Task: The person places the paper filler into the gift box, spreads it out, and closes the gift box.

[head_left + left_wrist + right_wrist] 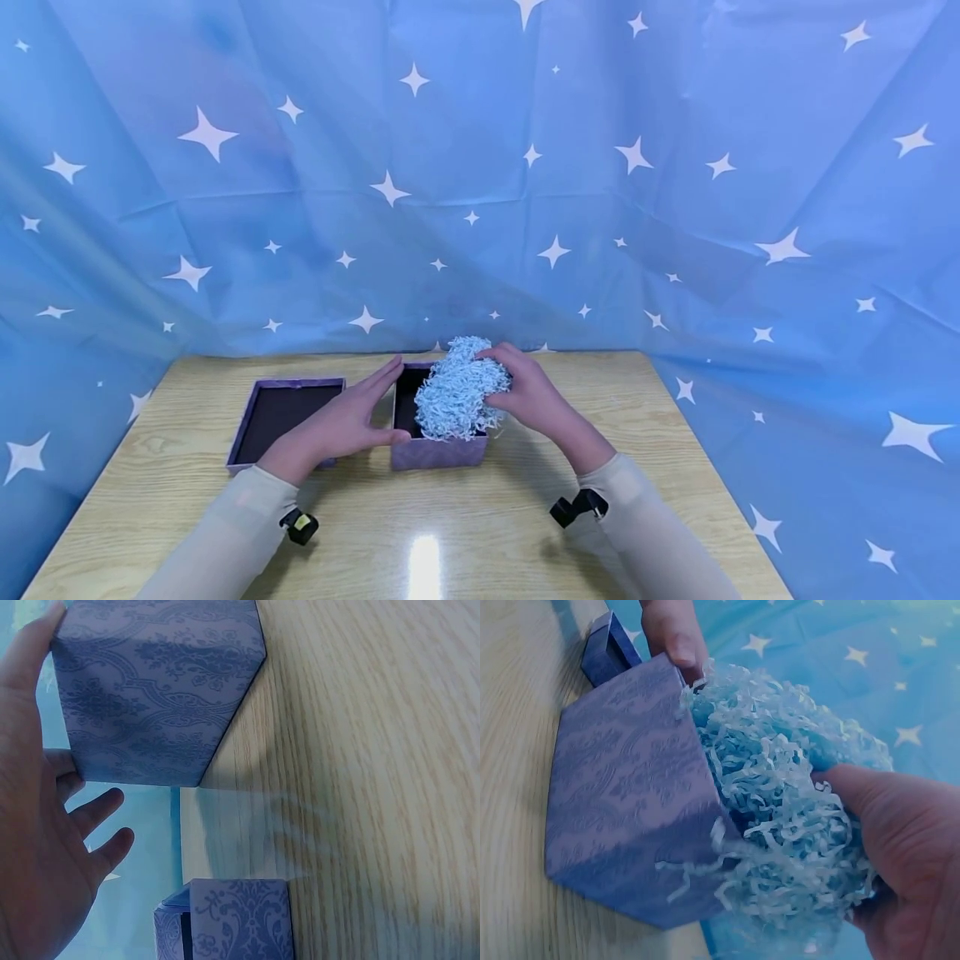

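A purple box with a damask pattern (438,454) stands on the table with its opening facing up and a dark inside. My left hand (341,423) spans its left side, thumb at the near corner and fingers toward the far corner. In the left wrist view, the last two fingers spread loosely below the box (161,697). A fluffy clump of light blue shredded paper (457,392) covers the box's right part and bulges above its rim. From the right, my right hand (534,396) grips that clump between thumb and fingers. Loose strands hang over the box wall (630,795).
Left of the box lies a shallow purple lid (285,417), dark inside up, partly behind my left hand. Both stand on a light wooden table (600,383). A blue curtain with white stars (480,167) hangs behind and at the sides. Each wrist wears a small black camera (300,525).
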`<state>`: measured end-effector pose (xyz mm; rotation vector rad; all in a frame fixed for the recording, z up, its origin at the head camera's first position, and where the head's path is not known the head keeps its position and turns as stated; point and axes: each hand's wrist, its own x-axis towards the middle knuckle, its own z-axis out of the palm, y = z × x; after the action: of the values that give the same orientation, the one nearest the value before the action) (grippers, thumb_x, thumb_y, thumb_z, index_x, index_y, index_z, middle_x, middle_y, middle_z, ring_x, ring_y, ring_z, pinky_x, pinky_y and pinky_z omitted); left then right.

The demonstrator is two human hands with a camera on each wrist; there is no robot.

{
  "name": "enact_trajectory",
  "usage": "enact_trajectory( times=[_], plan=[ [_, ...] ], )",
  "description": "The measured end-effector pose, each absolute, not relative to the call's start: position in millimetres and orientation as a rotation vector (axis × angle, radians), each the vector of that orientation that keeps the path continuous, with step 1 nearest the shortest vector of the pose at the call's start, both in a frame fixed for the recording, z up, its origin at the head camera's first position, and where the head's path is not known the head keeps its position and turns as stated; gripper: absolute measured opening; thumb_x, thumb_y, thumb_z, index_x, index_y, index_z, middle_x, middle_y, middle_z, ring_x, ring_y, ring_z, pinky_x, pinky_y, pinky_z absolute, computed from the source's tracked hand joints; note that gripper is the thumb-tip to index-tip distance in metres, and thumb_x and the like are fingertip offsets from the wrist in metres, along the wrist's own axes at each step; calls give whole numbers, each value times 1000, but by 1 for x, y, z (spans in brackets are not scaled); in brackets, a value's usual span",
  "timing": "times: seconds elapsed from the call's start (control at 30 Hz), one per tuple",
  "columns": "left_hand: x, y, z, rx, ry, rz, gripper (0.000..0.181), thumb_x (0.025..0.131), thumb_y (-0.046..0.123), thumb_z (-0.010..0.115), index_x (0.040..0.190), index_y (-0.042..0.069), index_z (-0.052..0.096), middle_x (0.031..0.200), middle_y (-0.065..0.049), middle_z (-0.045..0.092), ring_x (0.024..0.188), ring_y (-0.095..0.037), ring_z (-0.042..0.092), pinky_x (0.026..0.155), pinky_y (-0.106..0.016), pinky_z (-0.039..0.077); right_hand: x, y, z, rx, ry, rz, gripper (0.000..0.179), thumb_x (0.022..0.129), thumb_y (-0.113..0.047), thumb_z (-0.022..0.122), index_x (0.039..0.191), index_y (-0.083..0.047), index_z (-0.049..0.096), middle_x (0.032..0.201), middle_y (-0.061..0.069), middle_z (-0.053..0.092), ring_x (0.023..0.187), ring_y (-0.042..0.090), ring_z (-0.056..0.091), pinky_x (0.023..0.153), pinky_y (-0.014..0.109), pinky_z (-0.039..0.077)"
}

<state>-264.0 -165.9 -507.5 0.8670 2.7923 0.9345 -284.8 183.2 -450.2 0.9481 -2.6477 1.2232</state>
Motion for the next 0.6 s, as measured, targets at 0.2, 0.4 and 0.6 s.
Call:
enact_trajectory(
  times=[0.2, 0.4, 0.6],
  plan=[
    [-265, -167, -511, 868, 2790, 931, 117, 95, 76, 73, 180, 28, 8, 185, 11, -1, 164, -40, 30, 125, -79, 21, -286, 161, -445, 942, -2662, 1225, 63, 87, 8, 84, 146, -10, 69, 131, 4, 66, 100, 19, 61, 82, 38, 56],
    [-265, -167, -511, 866, 2781, 946, 116, 95, 76, 72, 180, 30, 8, 185, 11, 0, 163, -41, 30, 124, -81, 20, -286, 137, -448, 982, -2699, 1155, 61, 88, 4, 87, 146, -6, 68, 133, 7, 67, 118, 24, 67, 99, 44, 60],
    [-266, -166, -509, 874, 2777, 956, 117, 95, 74, 74, 181, 26, 10, 185, 9, 1, 162, -43, 33, 122, -82, 23, -285, 117, -455, 1029, -2806, 963, 59, 94, -5, 87, 148, -5, 65, 137, 9, 65, 128, 29, 63, 106, 47, 57]
  ],
)
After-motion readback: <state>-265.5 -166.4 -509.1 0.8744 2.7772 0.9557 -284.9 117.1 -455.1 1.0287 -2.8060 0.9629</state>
